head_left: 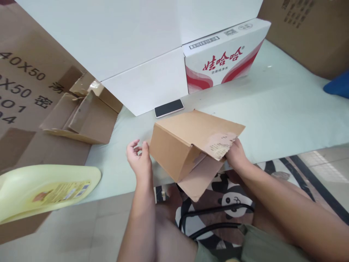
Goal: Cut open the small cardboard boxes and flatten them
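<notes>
A small brown cardboard box [171, 151] is tilted at the table's front edge, with its near flaps folded out and one hanging low. Torn label remains cover the flap at its right. My right hand [236, 153] grips the box at that torn flap, its fingers partly hidden behind the cardboard. Beside the box's left side is my left hand [138, 157], fingers loosely curled and apart, the thumb close to the cardboard. Nothing shows in the left hand's grasp. Just beyond the box lies a phone [169, 108] with a dark screen.
White cartons [147, 80] and a red-and-white water carton [225, 60] stand behind on the pale green table [286, 120]. An opened brown carton [92, 120] sits left, near a yellow bottle [60, 185]. A blue object [338, 85] is at far right, a panda-patterned mat [234, 200] below.
</notes>
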A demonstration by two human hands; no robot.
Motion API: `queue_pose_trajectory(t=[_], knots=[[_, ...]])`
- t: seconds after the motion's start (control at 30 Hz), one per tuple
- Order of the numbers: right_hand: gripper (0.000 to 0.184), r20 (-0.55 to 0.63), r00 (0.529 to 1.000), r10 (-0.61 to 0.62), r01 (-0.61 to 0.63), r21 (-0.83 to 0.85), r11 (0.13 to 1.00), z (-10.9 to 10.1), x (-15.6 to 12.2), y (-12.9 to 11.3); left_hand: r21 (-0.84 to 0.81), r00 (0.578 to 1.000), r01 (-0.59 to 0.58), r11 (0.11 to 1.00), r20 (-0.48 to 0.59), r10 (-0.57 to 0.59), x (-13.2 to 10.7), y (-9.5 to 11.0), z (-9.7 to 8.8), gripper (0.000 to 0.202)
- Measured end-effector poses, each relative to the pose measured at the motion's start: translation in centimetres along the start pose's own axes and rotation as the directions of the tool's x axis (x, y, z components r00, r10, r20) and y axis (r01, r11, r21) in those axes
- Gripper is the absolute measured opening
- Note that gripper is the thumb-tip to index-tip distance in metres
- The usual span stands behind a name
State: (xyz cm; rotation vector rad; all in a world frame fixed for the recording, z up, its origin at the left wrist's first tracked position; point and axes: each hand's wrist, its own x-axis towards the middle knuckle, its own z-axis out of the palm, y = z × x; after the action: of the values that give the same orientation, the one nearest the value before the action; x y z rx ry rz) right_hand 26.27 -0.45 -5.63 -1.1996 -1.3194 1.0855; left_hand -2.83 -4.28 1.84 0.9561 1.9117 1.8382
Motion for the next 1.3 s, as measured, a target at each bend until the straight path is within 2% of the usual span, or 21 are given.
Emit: queue_pose_trajectory(t=[0.07, 0.17, 0.27, 0.3, 0.37, 0.47, 0.57, 0.67, 0.73, 0.83, 0.93, 1.0, 1.07, 1.13, 1.2, 1.23, 1.3], knots=[[0.038, -0.083, 0.996, 0.015, -0.015, 0.003, 1.0, 0.3, 0.0, -0.3, 0.008, 0.999, -0.051, 0.999, -0.002, 0.051, -0.6, 0.8, -0.2, 0.02], [0.035, -0.204, 0.978, 0.04, -0.039, 0.006, 0.999, 0.8, 0.0, -1.3, -0.093, 0.975, -0.092, 0.991, 0.192, 0.108, -1.7, 2.1, -0.1, 0.021], [0.034, -0.23, 0.972, 0.048, -0.054, -0.02, 0.998, 1.2, -0.3, -2.7, -0.167, 0.886, -0.024, 0.986, 0.454, 0.098, -2.1, 2.5, 0.4, 0.042], [0.035, -0.225, 0.973, 0.052, -0.061, -0.033, 0.998, 1.3, -0.4, -3.1, -0.163, 0.855, 0.024, 0.986, 0.514, 0.065, -2.0, 2.4, 0.5, 0.052], [0.039, -0.201, 0.978, 0.053, -0.066, -0.059, 0.996, 1.4, -0.7, -3.8, -0.117, 0.826, 0.104, 0.988, 0.563, -0.02, -1.7, 2.0, 0.5, 0.066], [0.044, -0.096, 0.995, -0.015, 0.003, -0.115, 0.993, 1.5, -1.2, -4.2, -0.035, 0.825, 0.118, 0.992, 0.559, -0.079, -1.1, 1.1, 0.4, 0.068], [0.045, 0.04, 0.991, -0.125, 0.13, -0.171, 0.977, 1.7, -1.6, -4.3, -0.02, 0.836, 0.033, 0.999, 0.549, -0.017, -0.9, 0.3, 0.4, 0.075], [0.046, 0.11, 0.97, -0.217, 0.234, -0.182, 0.955, 1.9, -1.8, -4.1, 0.016, 0.904, -0.044, 0.999, 0.425, 0.033, -0.8, -0.3, 0.6, 0.077], [0.047, 0.137, 0.958, -0.253, 0.274, -0.173, 0.946, 2.0, -1.9, -3.8, 0.038, 0.943, -0.063, 0.997, 0.328, 0.047, -0.6, -0.6, 0.7, 0.061], [0.05, 0.157, 0.96, -0.23, 0.253, -0.151, 0.956, 1.9, -1.6, -3.4, -0.038, 0.96, -0.068, 0.997, 0.269, 0.076, -0.3, -1.0, 0.7, 0.05], [0.051, 0.129, 0.968, -0.218, 0.236, -0.155, 0.959, 1.6, -1.2, -3.3, -0.114, 0.952, -0.021, 0.993, 0.302, 0.055, -0.3, -1.4, 0.9, 0.054], [0.05, 0.123, 0.957, -0.263, 0.282, -0.181, 0.942, 1.4, -1.2, -3.4, -0.129, 0.948, 0.017, 0.991, 0.316, 0.025, -0.4, -1.5, 1.2, 0.044], [0.049, 0.186, 0.931, -0.314, 0.348, -0.195, 0.917, 1.2, -1.3, -3.6, -0.174, 0.963, 0.071, 0.982, 0.268, -0.022, -0.4, -1.4, 1.5, 0.036], [0.049, 0.285, 0.886, -0.367, 0.421, -0.161, 0.893, 0.9, -1.5, -3.8, -0.241, 0.975, 0.134, 0.961, 0.204, -0.085, -0.3, -1.0, 1.8, 0.038], [0.048, 0.329, 0.847, -0.418, 0.471, -0.096, 0.877, 0.5, -1.5, -4.0, -0.291, 0.972, 0.2, 0.936, 0.181, -0.152, 0.0, -0.5, 1.8, 0.043], [0.046, 0.315, 0.847, -0.429, 0.471, -0.07, 0.879, 0.3, -1.4, -4.1, -0.311, 0.967, 0.232, 0.922, 0.179, -0.183, 0.2, -0.3, 1.8, 0.045], [0.044, 0.226, 0.89, -0.396, 0.419, -0.059, 0.906, 0.1, -1.1, -4.2, -0.36, 0.954, 0.291, 0.886, 0.174, -0.242, 0.6, 0.0, 1.5, 0.044]])
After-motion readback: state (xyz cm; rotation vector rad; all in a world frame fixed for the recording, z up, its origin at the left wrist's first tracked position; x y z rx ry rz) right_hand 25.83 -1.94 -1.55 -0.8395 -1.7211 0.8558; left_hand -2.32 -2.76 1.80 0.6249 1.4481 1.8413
